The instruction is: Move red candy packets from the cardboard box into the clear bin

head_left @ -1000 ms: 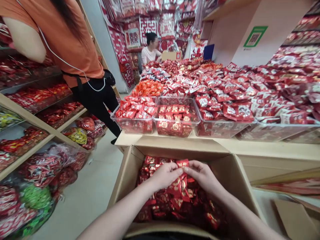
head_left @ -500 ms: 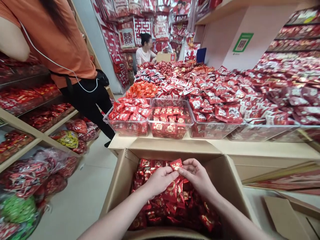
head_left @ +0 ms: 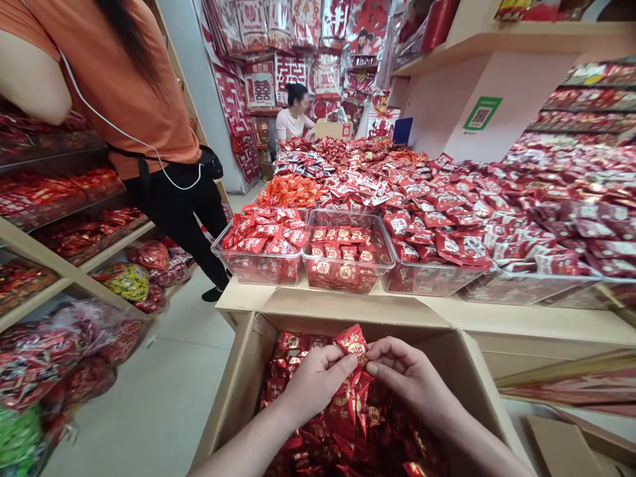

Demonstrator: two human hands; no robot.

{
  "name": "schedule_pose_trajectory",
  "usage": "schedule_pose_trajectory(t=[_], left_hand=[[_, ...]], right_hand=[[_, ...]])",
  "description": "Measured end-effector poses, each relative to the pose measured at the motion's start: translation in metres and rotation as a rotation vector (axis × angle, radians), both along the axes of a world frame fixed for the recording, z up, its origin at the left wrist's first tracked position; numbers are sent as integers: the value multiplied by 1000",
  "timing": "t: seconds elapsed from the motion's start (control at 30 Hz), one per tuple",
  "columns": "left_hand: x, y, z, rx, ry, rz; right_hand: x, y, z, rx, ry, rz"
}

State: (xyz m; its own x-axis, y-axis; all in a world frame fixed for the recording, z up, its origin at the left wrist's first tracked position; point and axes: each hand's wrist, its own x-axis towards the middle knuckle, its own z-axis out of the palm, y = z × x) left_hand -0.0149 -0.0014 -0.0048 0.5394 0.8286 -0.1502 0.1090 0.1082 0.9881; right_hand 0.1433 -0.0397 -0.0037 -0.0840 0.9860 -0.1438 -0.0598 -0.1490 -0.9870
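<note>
1. A bunch [head_left: 354, 344] of red packets is pinched between both hands over an open box [head_left: 248, 371]. The left hand [head_left: 318, 381] is clamped on it from the left and the right hand [head_left: 405, 374] from the right, with their fingertips almost touching.
2. The bunch is held just above the loose packets [head_left: 298, 344] that fill the box. Its top packet stands clear above the thumbs, and the rest hangs down between the hands.
3. Against the picture of half a second ago the grip is unchanged: the hands are kept together on the same bunch, at the same spot over the box. The top packet is now set a little more askew.
4. The view itself is shifted — box, hands and counter [head_left: 497, 318] are all seen lower, and more of the upper wall is shown.
5. Beyond the box, clear tubs [head_left: 348, 275] of red packets are lined along the counter edge, as before.
6. A person in an orange top [head_left: 129, 86] is still stood at the left shelves [head_left: 74, 278]. Another person in white [head_left: 293, 119] is still seated at the far end.
</note>
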Motion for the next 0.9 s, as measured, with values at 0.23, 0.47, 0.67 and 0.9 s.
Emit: schedule_pose_trajectory(t=[0.23, 0.47, 0.67, 0.9], left_hand=[[-5, 2, 7, -59, -11, 153], [-9, 0, 12, -37, 37, 101], [-10, -2, 12, -5, 107, 52], [-11, -6, 17, 22, 123, 22]], right_hand=[[28, 62, 66, 318, -381, -220], [34, 192, 80, 107, -164, -446], [32, 242, 53, 103, -549, -540], [40, 246, 55, 112, -1226, -419]])
